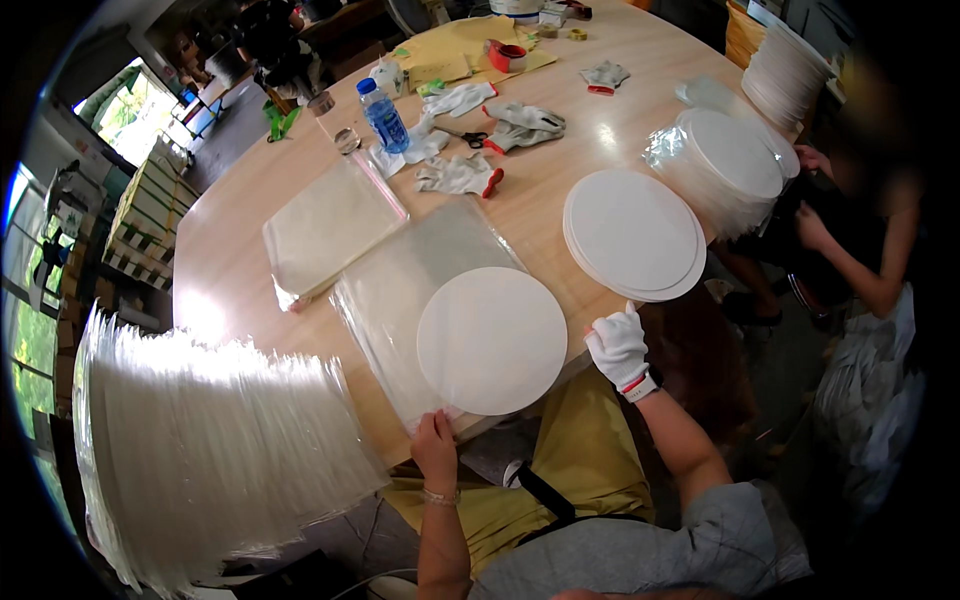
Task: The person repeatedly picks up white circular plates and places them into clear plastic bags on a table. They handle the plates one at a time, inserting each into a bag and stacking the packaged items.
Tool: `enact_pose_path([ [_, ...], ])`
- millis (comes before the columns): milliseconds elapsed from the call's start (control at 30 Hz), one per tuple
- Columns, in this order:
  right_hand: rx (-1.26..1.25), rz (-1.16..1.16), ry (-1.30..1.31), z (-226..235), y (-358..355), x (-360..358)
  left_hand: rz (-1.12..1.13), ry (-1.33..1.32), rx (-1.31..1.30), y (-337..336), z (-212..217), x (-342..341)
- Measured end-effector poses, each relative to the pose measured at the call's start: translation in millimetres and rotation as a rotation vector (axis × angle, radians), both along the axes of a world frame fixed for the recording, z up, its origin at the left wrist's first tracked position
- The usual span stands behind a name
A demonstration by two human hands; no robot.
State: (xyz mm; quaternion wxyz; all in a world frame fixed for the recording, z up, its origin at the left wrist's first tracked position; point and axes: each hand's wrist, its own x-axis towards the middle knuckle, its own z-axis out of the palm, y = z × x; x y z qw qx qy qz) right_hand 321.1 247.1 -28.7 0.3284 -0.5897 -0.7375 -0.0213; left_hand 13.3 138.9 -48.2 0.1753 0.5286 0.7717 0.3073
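A white round disc lies over a flat clear plastic bag at the near table edge. I cannot tell whether the disc is inside the bag or on top of it. My bare left hand pinches the bag's near edge, just below the disc. My right hand, in a white glove with a wristband below it, is beside the near rim of a stack of white discs. Its finger and thumb are apart, the other fingers curled, with nothing seen in them. Whether a fingertip touches the stack is unclear.
A tall pile of clear plastic bags stands at left, with more bags beyond. Gloves, scissors, a blue bottle and red tape lie farther back. At right, another person's hands are near bagged discs.
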Motion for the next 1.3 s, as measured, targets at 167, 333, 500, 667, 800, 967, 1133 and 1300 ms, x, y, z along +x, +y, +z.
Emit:
enact_pose_path([
  [167,-0.002,0.013,-0.116,1,7,-4,-0.020,0.156,-0.003,5,6,3],
  [333,-0.086,-0.038,-0.160,1,9,-7,0.056,0.220,-0.101,6,20,11],
  [500,0.150,0.116,-0.166,3,8,-11,0.029,0.406,0.168,7,17,4],
  [667,-0.224,0.428,-0.251,18,-8,-21,-0.491,0.561,-0.091,1,9,23],
  [800,-0.191,0.435,-0.231,10,-10,-12,-0.294,0.490,0.106,-16,12,20],
  [967,-0.179,0.476,-0.225,10,-6,-11,-0.173,-0.587,0.096,-72,-48,59],
  [1133,-0.314,0.551,-0.159,52,-5,-14,0.190,-1.746,-0.030,-27,-39,88],
  [1300,-0.159,0.868,-0.025,34,-27,-56,0.159,-1.622,-0.018,-16,-39,85],
])
